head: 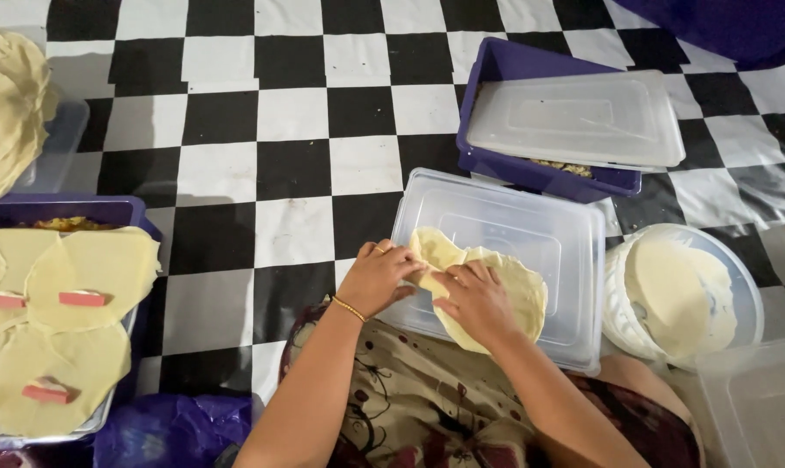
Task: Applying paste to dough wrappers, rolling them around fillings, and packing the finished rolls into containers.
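Left hand (377, 276) and right hand (477, 299) pinch the wrapper (518, 290) on a lid (514, 230); thin, limp, likely tear-prone: grip edges.

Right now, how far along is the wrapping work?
Done: none visible. In hand: left hand and right hand fold one wrapper on a clear lid. Left: wrappers with pink strips lie open on the tray; more blank rounds sit in the bowl.

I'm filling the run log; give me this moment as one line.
left hand: folding edge of wrapper | right hand: pressing wrapper | surface: clear lid | right: white bowl of wrappers
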